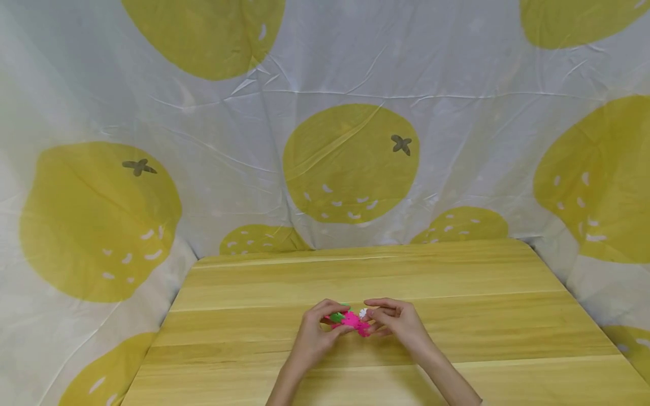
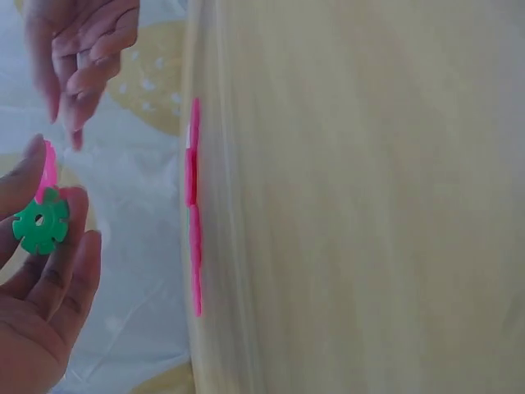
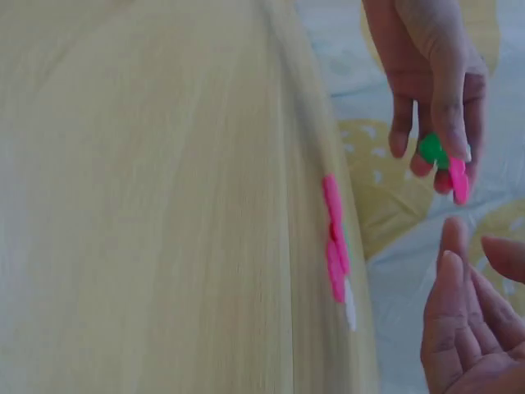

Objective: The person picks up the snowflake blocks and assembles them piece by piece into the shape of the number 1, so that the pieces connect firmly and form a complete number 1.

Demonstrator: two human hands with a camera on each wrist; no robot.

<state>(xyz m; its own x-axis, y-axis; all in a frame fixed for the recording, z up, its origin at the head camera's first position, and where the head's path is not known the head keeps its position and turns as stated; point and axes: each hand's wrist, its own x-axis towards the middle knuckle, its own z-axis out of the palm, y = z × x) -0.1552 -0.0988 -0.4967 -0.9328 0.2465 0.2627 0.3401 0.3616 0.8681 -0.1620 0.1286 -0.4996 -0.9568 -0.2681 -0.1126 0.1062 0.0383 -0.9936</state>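
Fruit-print cloth [image 1: 457, 135] hangs at 12 o'clock, behind wood-grain worktop [image 1: 244, 316]. Left to right: left hand [image 1: 315, 332] at 9 o'clock, pinching green disc [image 2: 41, 235] with held pink piece [image 2: 47, 168] touching it, both raised. Row of pink pieces [image 2: 194, 205] lies on the worktop, white piece [image 3: 351, 305] at its 3 o'clock end. Right hand [image 1: 398, 321] at 3 o'clock, thumb and fingertips parted, relaxed.

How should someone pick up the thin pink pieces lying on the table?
Probably by pinching opposite outer rims between thumb and finger, from above. The pink pieces appear thin and edge-on in both wrist views, lying flat on the table, so there seems little underside to reach.
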